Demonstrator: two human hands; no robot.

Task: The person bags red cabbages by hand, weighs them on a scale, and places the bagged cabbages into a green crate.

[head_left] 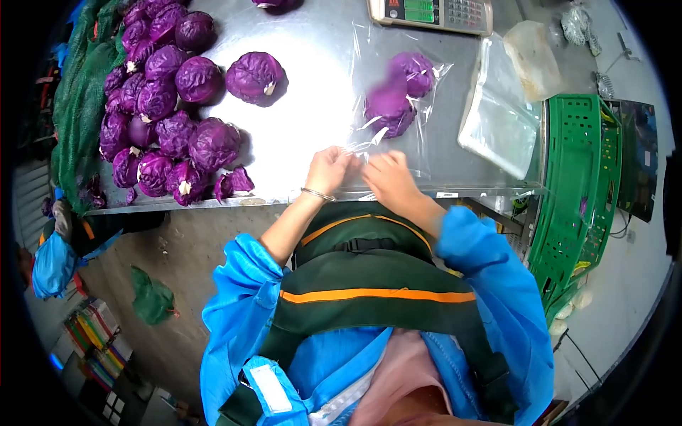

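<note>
Two purple cabbages (392,113) lie inside a clear plastic bag (424,153) on the metal table. At the bag's near end, by the table's front edge, my left hand (332,170) pinches the plastic with its fingers closed. Close beside it on the right, my right hand (389,177) also has its fingers closed on the bag. Gathered plastic shows between the two hands. A single purple cabbage (254,77) rests on the table to the left of the bag.
A pile of purple cabbages (158,98) lies at the left beside green netting (84,106). A scale (435,13) stands at the back. Flat clear bags (501,121) lie at the right, near a green crate (574,177). The metal table's front edge (284,201) runs before me.
</note>
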